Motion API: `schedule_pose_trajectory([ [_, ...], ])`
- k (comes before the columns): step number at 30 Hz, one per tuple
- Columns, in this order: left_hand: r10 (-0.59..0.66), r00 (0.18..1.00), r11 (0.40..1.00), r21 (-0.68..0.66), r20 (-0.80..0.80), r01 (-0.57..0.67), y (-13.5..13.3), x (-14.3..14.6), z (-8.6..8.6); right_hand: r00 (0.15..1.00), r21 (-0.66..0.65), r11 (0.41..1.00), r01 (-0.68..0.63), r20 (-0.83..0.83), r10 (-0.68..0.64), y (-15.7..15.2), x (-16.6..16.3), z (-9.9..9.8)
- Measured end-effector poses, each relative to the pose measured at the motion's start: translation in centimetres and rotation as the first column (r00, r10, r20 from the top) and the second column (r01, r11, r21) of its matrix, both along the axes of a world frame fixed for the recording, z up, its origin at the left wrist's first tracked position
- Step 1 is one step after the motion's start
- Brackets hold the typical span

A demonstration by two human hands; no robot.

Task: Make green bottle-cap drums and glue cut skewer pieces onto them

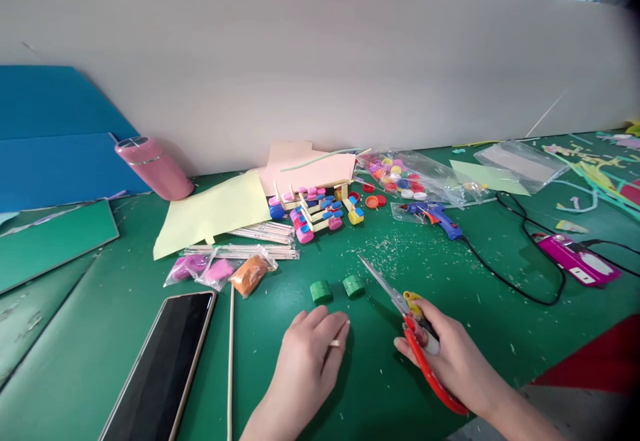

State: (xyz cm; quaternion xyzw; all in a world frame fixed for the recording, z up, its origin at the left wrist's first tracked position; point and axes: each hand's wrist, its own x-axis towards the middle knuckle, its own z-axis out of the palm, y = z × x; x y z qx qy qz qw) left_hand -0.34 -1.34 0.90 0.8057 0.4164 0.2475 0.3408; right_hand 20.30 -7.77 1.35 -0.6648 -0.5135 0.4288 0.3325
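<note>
My left hand [313, 354] is closed in a pinch low in the middle of the view. A short end of a pale wooden stick [335, 343] shows between its fingers; the rest is hidden. My right hand [445, 347] grips a pair of scissors [393, 291] with a long red handle and yellow and black parts. The metal blades point up and to the left, and cannot be made out as apart or together. Just beyond my left hand sit two green cylinders [321, 292], apart from each other, like stacked bottle caps.
Pink, blue and yellow cap-and-stick pieces [320, 211] cluster behind. A blue glue gun [437, 217] lies right, its black cord running to a magenta power strip [575, 259]. A phone [163, 367], a long stick [231, 361], clay packets [250, 273] and a pink bottle [155, 169] are left.
</note>
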Motion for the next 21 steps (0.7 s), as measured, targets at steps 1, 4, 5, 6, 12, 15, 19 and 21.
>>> schedule_pose_trajectory([
  [1,-0.010,0.994,0.998,0.062,-0.112,0.017,0.0,0.2,-0.3,1.000,0.003,1.000,0.018,0.003,-0.018,0.0,-0.1,-0.1],
  [4,-0.003,0.928,0.989,0.135,-0.373,0.057,-0.1,0.7,-1.1,0.999,0.011,0.999,0.033,0.043,-0.034,-0.1,-0.3,-0.1],
  [5,0.001,0.909,0.988,0.139,-0.416,0.063,-0.2,0.8,-1.2,0.998,0.013,0.999,0.030,0.061,-0.031,-0.1,-0.4,-0.1],
  [6,0.002,0.898,0.989,0.136,-0.440,0.065,-0.3,0.9,-1.3,0.997,0.015,1.000,0.023,0.075,-0.024,-0.1,-0.4,0.0],
  [12,0.113,0.938,0.993,0.078,-0.327,-0.093,-0.3,0.5,-0.8,0.996,0.023,1.000,0.017,0.087,-0.019,-0.1,-0.3,0.3],
  [15,0.198,0.973,0.980,-0.001,-0.122,-0.199,-0.3,-0.4,0.0,0.997,0.023,1.000,0.007,0.076,-0.009,0.0,-0.3,0.3],
  [19,0.299,0.947,0.952,-0.106,0.114,-0.288,-0.5,-1.5,0.9,0.996,0.023,1.000,-0.007,0.085,0.005,0.1,-0.4,0.1],
  [21,0.334,0.925,0.936,-0.178,0.180,-0.303,-0.5,-1.7,1.1,0.997,0.028,0.999,-0.024,0.075,0.022,0.1,-0.5,-0.1],
])
